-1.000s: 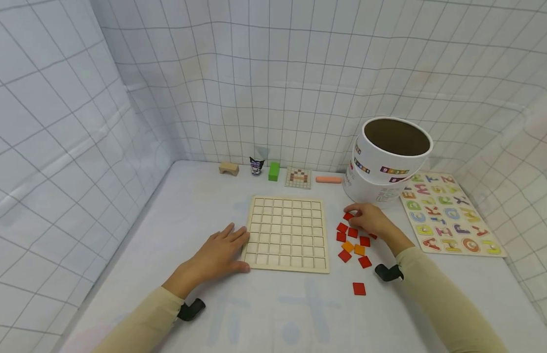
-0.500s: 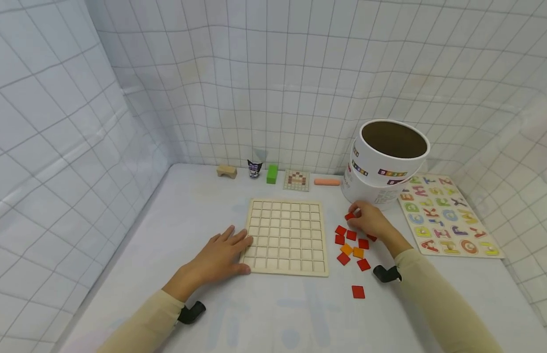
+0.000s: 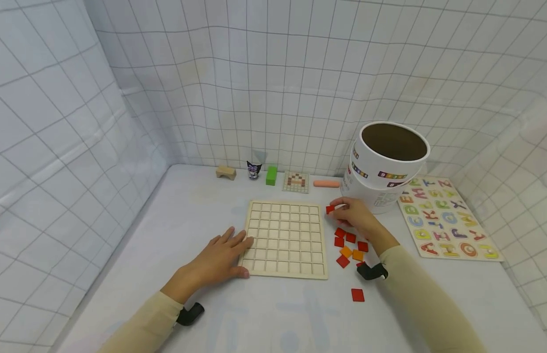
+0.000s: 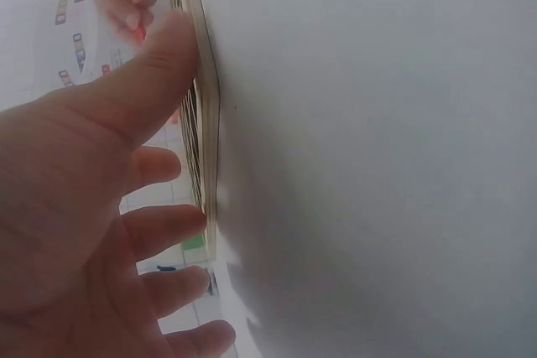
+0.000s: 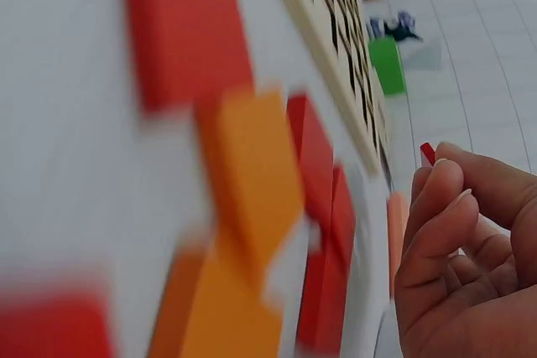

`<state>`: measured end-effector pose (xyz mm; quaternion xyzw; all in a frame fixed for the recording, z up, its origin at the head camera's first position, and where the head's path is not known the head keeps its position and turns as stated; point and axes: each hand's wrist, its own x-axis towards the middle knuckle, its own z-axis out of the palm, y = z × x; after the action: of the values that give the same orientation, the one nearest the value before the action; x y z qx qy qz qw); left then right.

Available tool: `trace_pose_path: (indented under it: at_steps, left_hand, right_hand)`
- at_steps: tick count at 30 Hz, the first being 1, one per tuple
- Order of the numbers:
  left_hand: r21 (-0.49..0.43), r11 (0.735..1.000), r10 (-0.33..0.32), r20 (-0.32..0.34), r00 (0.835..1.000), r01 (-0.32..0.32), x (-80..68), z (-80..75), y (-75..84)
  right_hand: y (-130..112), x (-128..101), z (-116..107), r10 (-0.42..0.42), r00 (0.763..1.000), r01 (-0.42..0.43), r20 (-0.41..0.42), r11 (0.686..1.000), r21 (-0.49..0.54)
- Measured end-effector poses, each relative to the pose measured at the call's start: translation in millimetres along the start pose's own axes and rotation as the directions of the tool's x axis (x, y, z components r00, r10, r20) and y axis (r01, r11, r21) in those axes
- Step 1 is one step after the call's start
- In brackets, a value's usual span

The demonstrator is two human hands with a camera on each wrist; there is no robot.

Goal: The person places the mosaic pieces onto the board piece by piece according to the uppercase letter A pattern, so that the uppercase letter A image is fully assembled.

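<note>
While I monitor the feed from my station, I record the right hand (image 3: 358,219) raised just off the upper right corner of the wooden grid board (image 3: 284,239), its thumb and fingertips pinching a single red tile (image 3: 329,209); the right wrist view confirms only a red sliver of that tile showing above the curled fingers (image 5: 436,215). I note the tile is held clear of the table, just beside the board's right edge and not yet over any cell. The left hand (image 3: 220,256) lies flat with fingers spread on the table (image 3: 264,314), fingertips resting on the board's left edge; the left wrist view shows the thumb (image 4: 143,90) pressed against that edge. Every cell of the board that I can see holds nothing. A loose cluster of red and orange tiles (image 3: 349,246) lies on the table between the board and the right forearm, and one separate red tile (image 3: 357,294) lies nearer the camera, apart from the cluster. Behind the right hand stands a white cylindrical tub (image 3: 385,164), open at the top and tilted. An alphabet puzzle board (image 3: 445,218) lies to its right. Along the back wall I log a wooden arch block (image 3: 225,172), a small dark figurine (image 3: 253,170), a green block (image 3: 271,175), a pattern card (image 3: 296,182) and an orange stick (image 3: 326,184).
</note>
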<state>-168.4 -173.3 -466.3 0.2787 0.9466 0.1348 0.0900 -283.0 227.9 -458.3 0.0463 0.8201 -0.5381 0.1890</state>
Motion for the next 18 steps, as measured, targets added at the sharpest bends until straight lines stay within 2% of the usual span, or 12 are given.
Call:
trace_pose_path:
  at_steps: [4, 9, 14, 18]
  left_hand:
    - [0.000, 1.000, 0.003, -0.001, 1.000, -0.003, 1.0, 1.2, -1.5]
    - [0.006, 1.000, -0.015, 0.011, 1.000, 0.015, 1.9, 1.1, -2.2]
    - [0.024, 0.998, -0.060, 0.036, 0.998, 0.059, 5.3, -1.4, -0.3]
    - [0.023, 0.996, -0.090, 0.059, 0.994, 0.089, 7.5, -3.5, 1.2]
  right_hand:
    - [-17.6, 14.1, 30.1, -0.026, 0.997, 0.019, 0.068, 0.995, 0.097]
    - [-33.0, 29.9, 62.8, -0.083, 0.989, 0.067, 0.123, 0.990, 0.125]
    - [-39.9, 41.5, 82.4, -0.110, 0.986, 0.102, 0.124, 0.992, 0.072]
    - [-43.9, 47.2, 92.8, -0.139, 0.985, 0.146, 0.099, 0.987, -0.072]
